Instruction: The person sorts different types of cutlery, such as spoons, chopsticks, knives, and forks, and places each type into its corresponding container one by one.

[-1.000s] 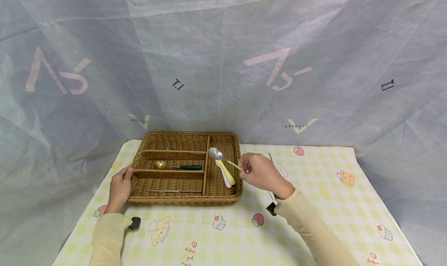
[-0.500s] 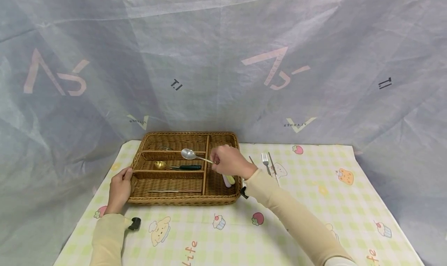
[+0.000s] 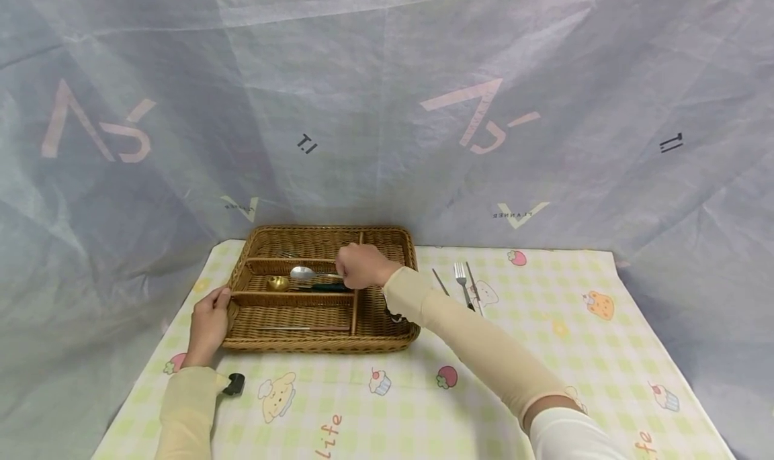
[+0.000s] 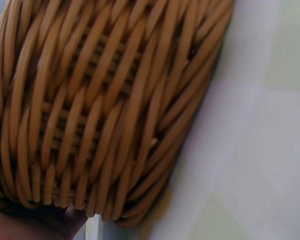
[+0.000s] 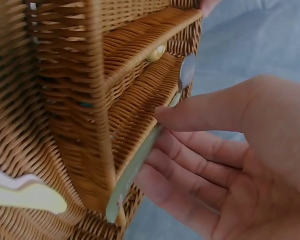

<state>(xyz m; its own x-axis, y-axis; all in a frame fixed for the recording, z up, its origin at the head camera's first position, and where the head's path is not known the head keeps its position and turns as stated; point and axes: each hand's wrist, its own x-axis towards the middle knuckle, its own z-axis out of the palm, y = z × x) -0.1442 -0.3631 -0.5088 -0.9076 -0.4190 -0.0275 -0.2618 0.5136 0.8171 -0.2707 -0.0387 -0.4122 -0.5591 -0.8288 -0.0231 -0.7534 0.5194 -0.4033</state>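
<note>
A wicker cutlery tray [image 3: 320, 345] with several compartments lies on the tablecloth. My left hand [image 3: 208, 320] holds its left rim, thumb on top; the left wrist view shows the tray's woven side [image 4: 90, 100]. My right hand [image 3: 365, 265] pinches a spoon [image 3: 302, 273] by its pale green handle [image 5: 135, 172], bowl pointing left. That spoon is over the middle left compartment, above a gold spoon [image 3: 278, 283] with a dark green handle. Thin sticks [image 3: 302, 328] lie in the front compartment. Pale yellow [image 5: 35, 197] and pink handles lie in the right compartment, hidden by my right arm in the head view.
Right of the tray, a fork [image 3: 461, 279] with a dark handle lies between two thin dark sticks. Silvery tines [image 3: 287, 254] show in the tray's back compartment. A grey curtain [image 3: 387, 111] hangs behind the table.
My right hand has moved left with the spoon, from the right compartment across the divider to the middle left compartment. My left hand has stayed on the tray's rim.
</note>
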